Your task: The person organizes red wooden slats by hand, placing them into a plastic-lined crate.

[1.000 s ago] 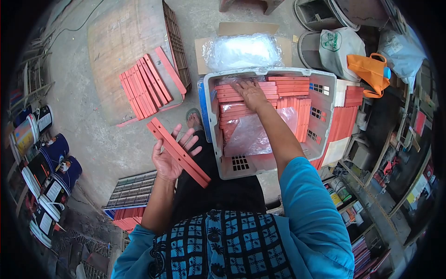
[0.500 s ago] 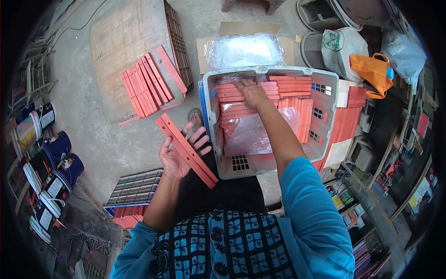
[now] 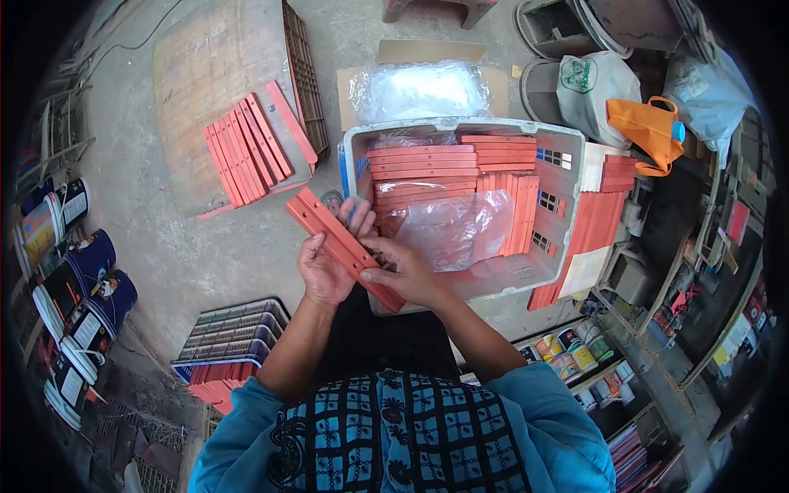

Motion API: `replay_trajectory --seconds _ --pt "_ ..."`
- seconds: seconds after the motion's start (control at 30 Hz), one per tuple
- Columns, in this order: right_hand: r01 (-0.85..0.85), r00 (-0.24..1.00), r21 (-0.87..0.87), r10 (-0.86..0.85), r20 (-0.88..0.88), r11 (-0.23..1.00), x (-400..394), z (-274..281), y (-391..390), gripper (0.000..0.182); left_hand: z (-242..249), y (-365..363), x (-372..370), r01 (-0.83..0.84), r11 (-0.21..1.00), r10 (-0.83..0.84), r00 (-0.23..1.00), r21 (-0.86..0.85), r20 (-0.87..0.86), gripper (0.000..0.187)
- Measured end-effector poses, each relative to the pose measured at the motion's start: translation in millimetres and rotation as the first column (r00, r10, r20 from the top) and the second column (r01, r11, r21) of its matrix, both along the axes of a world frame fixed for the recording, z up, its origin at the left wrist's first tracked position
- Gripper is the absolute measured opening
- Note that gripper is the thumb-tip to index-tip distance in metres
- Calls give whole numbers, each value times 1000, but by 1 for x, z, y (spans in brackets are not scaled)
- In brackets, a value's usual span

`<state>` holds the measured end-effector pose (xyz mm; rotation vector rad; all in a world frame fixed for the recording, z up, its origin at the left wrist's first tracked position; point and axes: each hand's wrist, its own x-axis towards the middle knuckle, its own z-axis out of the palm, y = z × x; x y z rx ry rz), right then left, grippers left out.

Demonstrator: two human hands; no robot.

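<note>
A pair of red-painted bars [image 3: 335,237] with drilled holes lies slantwise across my left hand [image 3: 327,275]. The thumb presses their near side and the fingertips show beyond the far side. My right hand [image 3: 408,271] grips the lower end of the same bars, thumb on top. Just beyond them stands a grey plastic crate [image 3: 575,189], packed with stacked red bars [image 3: 423,162]. A clear plastic sheet [image 3: 460,234] lies over part of those stacks.
More red bars [image 3: 246,152] rest on a wooden board [image 3: 193,90] at the upper left. Clear plastic bags [image 3: 423,90] lie on cardboard behind the crate. A smaller crate [image 3: 234,329] of red bars stands at lower left, paint buckets [image 3: 86,263] farther left. An orange bag [image 3: 645,131] hangs at right.
My right hand has come out of the crate and back to the bars, closing on their lower end. The left hand has shifted slightly right with the bars.
</note>
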<state>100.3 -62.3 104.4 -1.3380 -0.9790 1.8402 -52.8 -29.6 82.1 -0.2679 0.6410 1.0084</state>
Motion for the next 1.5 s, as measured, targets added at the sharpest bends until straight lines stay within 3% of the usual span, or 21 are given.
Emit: replay_trajectory --seconds 0.03,0.17,0.27,0.3,0.37,0.4,0.47,0.53,0.63,0.83,1.03,1.23,1.33,1.37,1.47,1.5 --pt "25 995 -87 -33 -90 996 2 -2 -2 43 2 -1 2 16 1000 -16 1000 0 10 63" --pt "-113 979 -59 121 165 992 30 14 8 41 7 -2 6 82 997 -82 997 -3 -7 61" --pt "-58 955 80 32 295 995 44 8 7 39 -6 -10 -2 105 979 -129 983 -176 -132 67" --pt "-30 941 96 -5 339 995 49 11 10 38 -1 -5 2 126 991 -125 992 -48 17 64" --pt "-96 861 124 21 508 988 65 8 13 37 0 -4 3 169 984 -170 985 -63 -17 64" --pt "-131 811 134 29 584 982 74 5 16 37 0 -5 2 190 979 -193 981 -71 -35 64" --pt "-222 597 238 -61 800 946 91 -12 20 38 0 -7 2 211 973 -216 975 -91 -49 64" --pt "-369 337 153 -21 941 917 109 -24 36 39 0 -9 -1 227 968 -233 971 -105 -52 65" --pt "-544 174 205 -129 976 814 129 -55 58 33 -3 -13 -5 236 965 -243 969 -117 -50 65" --pt "-726 112 224 -209 971 651 127 -105 91 32 -3 -15 -11 230 965 -240 968 -128 -68 63" --pt "-743 194 315 -260 946 590 120 -131 98 26 -3 -17 -16 223 965 -236 968 -137 -84 63" --pt "-592 306 425 -297 904 684 124 -142 81 30 -5 -17 -17 220 965 -234 968 -145 -90 63" --pt "-211 171 526 -499 849 824 121 -137 67 33 -4 -16 -16 214 965 -230 969 -153 -93 63" --pt "-51 217 491 -470 856 870 127 -142 63 38 -5 -16 -15 212 965 -228 969 -156 -92 63" --pt "160 258 514 -539 802 843 138 -156 59 45 -5 -17 -14 225 962 -239 967 -152 -83 63" --pt "191 333 418 -459 823 888 140 -153 59 47 -5 -17 -13 232 962 -245 966 -147 -79 63"
